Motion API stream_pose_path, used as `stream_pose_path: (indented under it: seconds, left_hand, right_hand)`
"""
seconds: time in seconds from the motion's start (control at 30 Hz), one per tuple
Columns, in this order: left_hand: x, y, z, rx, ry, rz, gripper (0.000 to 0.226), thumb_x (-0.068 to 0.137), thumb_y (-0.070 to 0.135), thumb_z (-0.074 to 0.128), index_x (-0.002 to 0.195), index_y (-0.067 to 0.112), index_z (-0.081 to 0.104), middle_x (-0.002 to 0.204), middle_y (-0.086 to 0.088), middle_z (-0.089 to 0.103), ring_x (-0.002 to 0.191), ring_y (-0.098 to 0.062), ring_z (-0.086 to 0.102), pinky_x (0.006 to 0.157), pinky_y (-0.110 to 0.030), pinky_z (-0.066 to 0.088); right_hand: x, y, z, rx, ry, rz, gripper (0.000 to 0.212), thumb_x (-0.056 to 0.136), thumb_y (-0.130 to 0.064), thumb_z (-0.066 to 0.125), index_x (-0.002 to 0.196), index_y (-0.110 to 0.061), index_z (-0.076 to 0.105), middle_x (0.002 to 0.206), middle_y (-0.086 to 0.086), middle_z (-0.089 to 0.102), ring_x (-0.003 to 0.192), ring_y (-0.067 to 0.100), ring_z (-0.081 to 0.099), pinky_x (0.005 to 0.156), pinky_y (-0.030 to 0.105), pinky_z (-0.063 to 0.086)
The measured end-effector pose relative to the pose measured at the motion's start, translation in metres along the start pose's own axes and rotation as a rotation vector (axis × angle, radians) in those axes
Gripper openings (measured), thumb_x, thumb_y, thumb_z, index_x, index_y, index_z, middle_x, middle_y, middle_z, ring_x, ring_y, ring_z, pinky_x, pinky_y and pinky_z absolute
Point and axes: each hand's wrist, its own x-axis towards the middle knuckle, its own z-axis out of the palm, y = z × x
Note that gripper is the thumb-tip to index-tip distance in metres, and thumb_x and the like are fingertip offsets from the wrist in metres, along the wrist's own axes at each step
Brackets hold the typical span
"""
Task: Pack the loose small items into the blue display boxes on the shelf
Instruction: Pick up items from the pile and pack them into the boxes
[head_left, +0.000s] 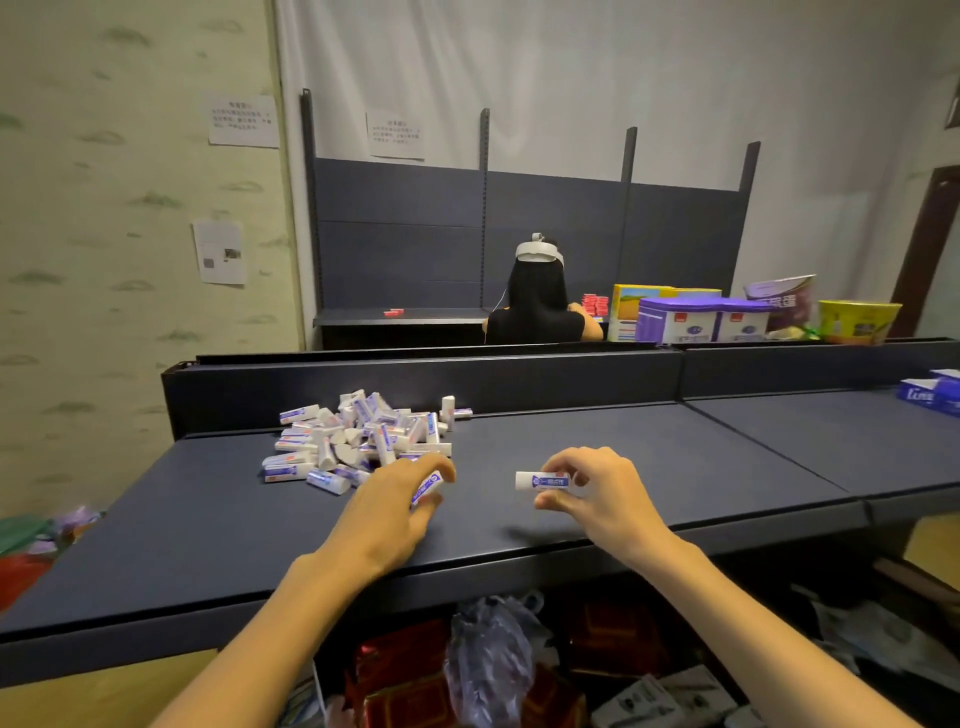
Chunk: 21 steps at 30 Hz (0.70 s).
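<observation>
Soft, dim indoor light falls from above, leaving faint shadows under the hands on the shelf (675, 457). Wide-angle bending curves the edges; distant details blur.

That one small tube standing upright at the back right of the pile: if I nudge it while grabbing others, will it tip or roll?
Probably tips easily: the upright tube stands tall and narrow on one small end. Once down it would likely roll, being round like those in the pile, though the shelf's back wall close behind should stop it. It looks light; the right hand holds one in just its fingertips.

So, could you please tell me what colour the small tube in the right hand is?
The small tube is white with blue-purple print, seen best in the head view.
</observation>
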Motion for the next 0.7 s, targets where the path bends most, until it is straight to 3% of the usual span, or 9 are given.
stream_pose_path:
  seconds: [0.1,0.3,0.47,0.57,0.7]
  left_hand:
    - [0.009,0.023,0.021,0.004,-0.016,0.006,0.014,0.090,0.021,0.059,0.099,0.032,0.062,0.107,0.005,0.063,0.100,-0.015,0.058,0.090,-0.033,0.046]
    - [0.032,0.081,0.059,0.039,0.039,0.015,0.019,0.093,0.034,0.056,0.110,0.030,0.064,0.090,0.005,0.054,0.080,-0.012,0.050,0.073,-0.021,0.034]
    - [0.055,0.128,0.094,0.012,0.027,-0.027,0.034,0.097,0.013,0.045,0.124,0.025,0.061,0.107,0.001,0.056,0.090,-0.015,0.053,0.080,-0.022,0.039]
    - [0.067,0.151,0.114,0.055,-0.017,-0.019,0.049,0.091,-0.002,0.045,0.130,0.025,0.056,0.118,-0.003,0.055,0.102,-0.023,0.054,0.088,-0.032,0.046]
    - [0.082,0.179,0.138,0.120,-0.039,0.015,0.052,0.092,-0.002,0.046,0.134,0.027,0.051,0.120,-0.003,0.053,0.102,-0.023,0.054,0.090,-0.032,0.047]
  right_hand:
    - [-0.007,0.019,-0.021,-0.010,0.013,0.004,0.031,0.074,-0.040,0.077,0.098,-0.023,0.069,0.091,-0.011,0.063,0.086,0.011,0.049,0.075,0.029,0.046]
    - [-0.017,0.067,-0.061,-0.004,-0.008,0.004,0.032,0.076,-0.040,0.075,0.102,-0.023,0.067,0.098,-0.009,0.065,0.088,0.008,0.049,0.070,0.016,0.040]
    - [-0.024,0.110,-0.097,-0.010,-0.002,0.000,0.033,0.076,-0.040,0.073,0.103,-0.023,0.067,0.099,-0.009,0.064,0.087,0.007,0.048,0.068,0.011,0.035]
    - [-0.029,0.139,-0.119,-0.012,0.007,-0.002,0.033,0.076,-0.039,0.074,0.104,-0.022,0.067,0.094,-0.012,0.059,0.085,0.006,0.047,0.071,0.014,0.038]
    - [-0.034,0.177,-0.145,-0.006,0.022,0.008,0.030,0.075,-0.039,0.076,0.100,-0.024,0.068,0.091,-0.015,0.059,0.083,0.005,0.047,0.072,0.018,0.040]
